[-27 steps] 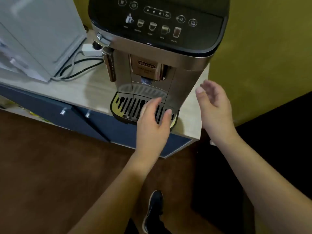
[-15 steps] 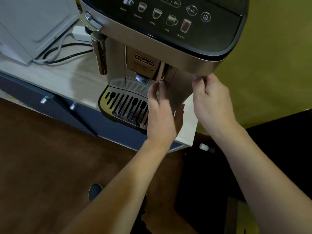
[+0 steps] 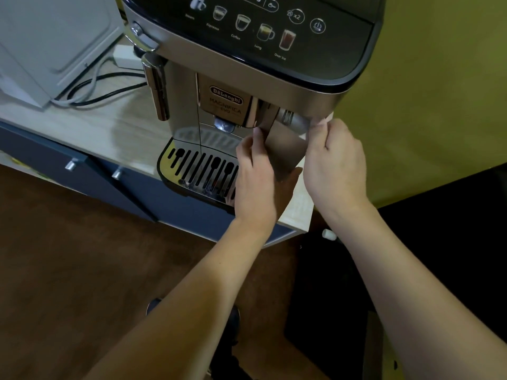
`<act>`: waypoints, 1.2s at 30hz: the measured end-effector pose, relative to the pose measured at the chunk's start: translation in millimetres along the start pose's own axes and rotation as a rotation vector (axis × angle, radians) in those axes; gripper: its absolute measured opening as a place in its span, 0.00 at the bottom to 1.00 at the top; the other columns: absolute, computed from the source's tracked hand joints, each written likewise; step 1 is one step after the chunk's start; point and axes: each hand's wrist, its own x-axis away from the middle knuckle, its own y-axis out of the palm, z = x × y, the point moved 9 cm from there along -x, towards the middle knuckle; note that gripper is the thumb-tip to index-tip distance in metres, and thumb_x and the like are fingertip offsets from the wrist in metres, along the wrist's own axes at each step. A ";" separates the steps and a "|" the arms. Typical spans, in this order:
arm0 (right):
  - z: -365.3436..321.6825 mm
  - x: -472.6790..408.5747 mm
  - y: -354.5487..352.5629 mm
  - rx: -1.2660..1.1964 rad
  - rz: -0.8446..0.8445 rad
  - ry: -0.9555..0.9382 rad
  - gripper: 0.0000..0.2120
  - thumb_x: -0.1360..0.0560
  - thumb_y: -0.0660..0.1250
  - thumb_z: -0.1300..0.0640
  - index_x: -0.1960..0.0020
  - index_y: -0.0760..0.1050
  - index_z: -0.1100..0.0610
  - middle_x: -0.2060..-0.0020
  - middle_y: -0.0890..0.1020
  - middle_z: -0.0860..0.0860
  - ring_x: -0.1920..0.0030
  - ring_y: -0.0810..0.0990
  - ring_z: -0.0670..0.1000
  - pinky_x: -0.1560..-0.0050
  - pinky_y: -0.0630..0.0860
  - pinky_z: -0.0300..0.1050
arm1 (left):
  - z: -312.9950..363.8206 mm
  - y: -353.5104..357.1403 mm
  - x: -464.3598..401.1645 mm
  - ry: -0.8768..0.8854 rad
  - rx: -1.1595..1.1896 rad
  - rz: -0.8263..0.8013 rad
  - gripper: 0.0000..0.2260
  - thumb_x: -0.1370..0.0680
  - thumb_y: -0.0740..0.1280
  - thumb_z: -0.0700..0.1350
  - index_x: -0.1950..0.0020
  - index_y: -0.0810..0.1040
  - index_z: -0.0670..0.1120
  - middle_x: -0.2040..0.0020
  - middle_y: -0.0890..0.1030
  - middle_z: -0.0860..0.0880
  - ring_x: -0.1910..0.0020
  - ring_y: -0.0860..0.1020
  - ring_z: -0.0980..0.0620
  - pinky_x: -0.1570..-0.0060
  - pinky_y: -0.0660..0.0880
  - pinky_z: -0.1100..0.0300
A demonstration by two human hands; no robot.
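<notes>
Coffee machine (image 3: 247, 67) at upper centre, on the table (image 3: 131, 127). Its right front panel (image 3: 282, 149), flush a moment ago, now leans out at the top, baring a grey part (image 3: 292, 120); I judge it is coming free. My left grip (image 3: 255, 182) pinches its edges; my right grip (image 3: 334, 163) hooks its top corner, fingertips partly hidden.
</notes>
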 end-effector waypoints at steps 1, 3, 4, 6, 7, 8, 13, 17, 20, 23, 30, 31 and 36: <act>2.4 3.4 -2.1 -0.037 0.001 0.018 0.16 0.15 0.52 0.51 0.55 0.70 0.58 0.62 0.75 0.53 0.61 0.70 0.56 0.63 0.57 0.44 | -2.9 1.8 0.4 -0.003 -0.038 0.005 0.38 0.26 0.72 0.55 0.24 0.60 0.40 0.28 0.64 0.40 0.37 0.74 0.42 0.44 0.71 0.59; 4.1 6.3 -4.6 -0.073 -0.035 0.033 0.18 0.16 0.53 0.50 0.58 0.70 0.60 0.66 0.75 0.52 0.61 0.72 0.57 0.62 0.60 0.47 | -5.7 -0.3 1.9 0.037 -0.099 0.037 0.34 0.27 0.75 0.53 0.29 0.64 0.40 0.33 0.70 0.42 0.40 0.76 0.44 0.48 0.73 0.59; 2.4 5.9 -6.6 -0.066 -0.065 0.029 0.20 0.16 0.54 0.50 0.59 0.72 0.61 0.68 0.74 0.52 0.61 0.73 0.58 0.64 0.62 0.49 | -4.9 -2.3 3.4 0.053 -0.108 0.049 0.32 0.27 0.75 0.54 0.31 0.65 0.41 0.35 0.71 0.43 0.41 0.76 0.45 0.48 0.75 0.58; -2.3 0.3 -10.0 -0.041 -0.159 0.030 0.20 0.18 0.57 0.48 0.60 0.76 0.60 0.70 0.76 0.51 0.61 0.79 0.59 0.65 0.70 0.53 | -5.7 -4.9 2.3 0.053 -0.095 0.047 0.29 0.27 0.75 0.53 0.34 0.67 0.42 0.37 0.72 0.45 0.41 0.76 0.46 0.47 0.76 0.55; -3.1 -4.4 -10.3 -0.022 -0.213 0.043 0.19 0.20 0.59 0.47 0.60 0.78 0.58 0.68 0.79 0.51 0.60 0.81 0.58 0.63 0.73 0.51 | -5.2 -6.1 1.5 0.045 -0.099 0.050 0.29 0.28 0.75 0.53 0.35 0.67 0.43 0.38 0.73 0.45 0.41 0.76 0.47 0.47 0.76 0.56; -1.1 -9.8 -8.6 -0.012 -0.274 0.069 0.18 0.22 0.61 0.44 0.59 0.80 0.56 0.65 0.82 0.51 0.58 0.83 0.57 0.60 0.76 0.49 | -4.4 -8.2 2.4 0.026 -0.105 0.052 0.28 0.29 0.75 0.52 0.35 0.68 0.43 0.39 0.73 0.46 0.42 0.76 0.47 0.48 0.75 0.58; -0.2 -19.1 0.2 -0.306 -0.478 0.195 0.15 0.27 0.70 0.48 0.43 0.79 0.53 0.51 0.86 0.49 0.42 0.81 0.54 0.35 0.76 0.59 | -5.0 -24.6 23.4 -0.007 -0.119 0.078 0.27 0.30 0.76 0.51 0.38 0.68 0.44 0.44 0.71 0.50 0.45 0.73 0.53 0.50 0.71 0.62; -5.6 -15.8 8.4 -0.347 -0.497 0.170 0.06 0.22 0.65 0.58 0.57 0.77 0.52 0.71 0.83 0.47 0.52 0.80 0.52 0.34 0.74 0.60 | 21.3 -33.3 20.7 0.062 -0.185 0.116 0.28 0.29 0.75 0.53 0.36 0.67 0.44 0.41 0.71 0.48 0.42 0.72 0.52 0.50 0.68 0.63; -9.0 -16.7 6.0 -0.277 -0.462 0.152 0.07 0.22 0.65 0.51 0.53 0.79 0.53 0.62 0.86 0.51 0.48 0.83 0.55 0.38 0.77 0.58 | 45.5 -38.0 9.7 0.069 -0.179 0.146 0.31 0.30 0.76 0.53 0.36 0.66 0.42 0.39 0.72 0.46 0.39 0.73 0.48 0.43 0.72 0.59; -11.9 -18.6 -3.0 -0.166 -0.416 0.121 0.15 0.23 0.66 0.46 0.50 0.81 0.58 0.58 0.86 0.60 0.63 0.79 0.55 0.59 0.75 0.51 | 47.8 -41.4 8.6 0.050 -0.192 0.129 0.29 0.31 0.76 0.53 0.38 0.67 0.43 0.42 0.72 0.46 0.42 0.74 0.48 0.46 0.73 0.59; -7.5 -7.7 -15.2 -0.147 -0.297 0.184 0.25 0.24 0.68 0.42 0.44 0.79 0.65 0.55 0.83 0.62 0.60 0.79 0.56 0.56 0.81 0.55 | 34.1 -67.2 70.6 0.063 -0.228 0.117 0.25 0.32 0.72 0.60 0.45 0.68 0.47 0.51 0.70 0.52 0.54 0.72 0.54 0.59 0.71 0.62; -5.4 -2.7 -12.9 -0.192 -0.310 0.224 0.23 0.23 0.68 0.44 0.45 0.78 0.64 0.49 0.83 0.62 0.55 0.82 0.57 0.51 0.83 0.57 | 30.7 -73.4 83.5 0.061 -0.223 0.112 0.25 0.33 0.70 0.62 0.46 0.68 0.48 0.52 0.70 0.52 0.55 0.73 0.55 0.60 0.73 0.61; -5.7 38.3 0.0 -0.359 -0.458 0.345 0.07 0.20 0.64 0.57 0.55 0.75 0.59 0.50 0.84 0.63 0.53 0.86 0.64 0.53 0.85 0.59 | 16.4 -101.9 153.6 0.033 -0.212 0.116 0.23 0.35 0.75 0.58 0.49 0.67 0.54 0.54 0.71 0.55 0.57 0.74 0.58 0.65 0.75 0.61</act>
